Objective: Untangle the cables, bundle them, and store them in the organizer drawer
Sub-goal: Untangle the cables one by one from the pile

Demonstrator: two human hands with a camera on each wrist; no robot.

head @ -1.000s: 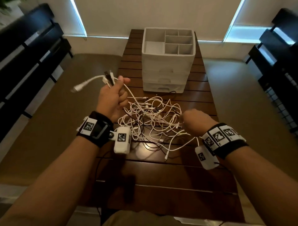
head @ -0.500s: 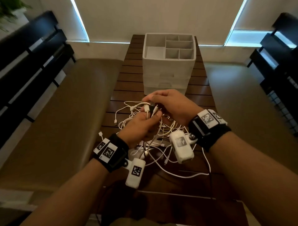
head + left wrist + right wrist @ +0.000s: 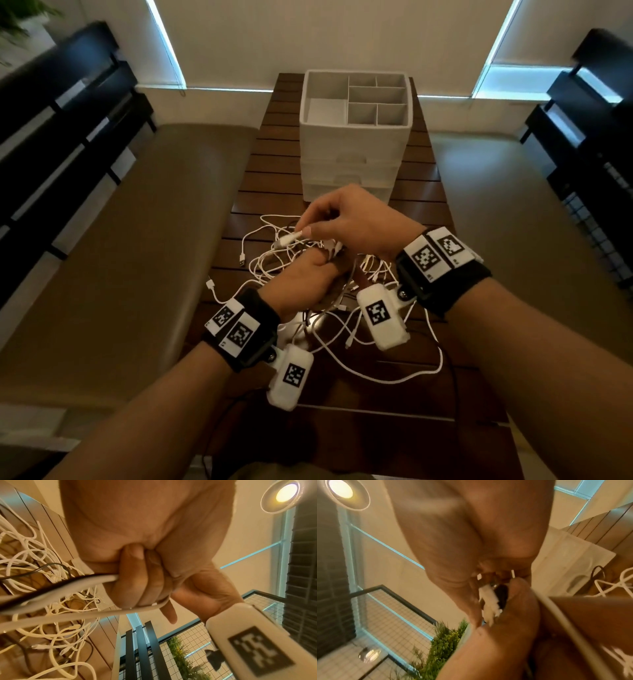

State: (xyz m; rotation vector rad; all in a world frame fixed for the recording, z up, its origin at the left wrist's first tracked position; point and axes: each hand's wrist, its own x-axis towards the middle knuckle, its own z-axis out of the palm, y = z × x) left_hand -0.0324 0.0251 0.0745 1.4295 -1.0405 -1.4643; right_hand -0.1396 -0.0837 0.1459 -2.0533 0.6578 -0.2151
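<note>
White tangled cables [image 3: 318, 274] lie under both hands, left hand [image 3: 301, 281] gripping strands, right hand [image 3: 356, 222] pinching a plug.

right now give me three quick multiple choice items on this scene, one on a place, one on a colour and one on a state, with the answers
1. Where does the organizer stand?
A. on the table's far end, beyond the cables
B. on the bench at the left
C. on the person's lap

2. What colour are most of the cables in the pile?
A. red
B. white
C. blue

3. What is the left hand doing?
A. lying flat and open on the table
B. gripping a bunch of cables in curled fingers
C. pulling a drawer open

Answers:
1 A: the head view shows it on the wooden table behind the pile.
2 B: nearly all strands are white, with a few dark ones.
3 B: the left wrist view shows its fingers curled round several cables.
</note>
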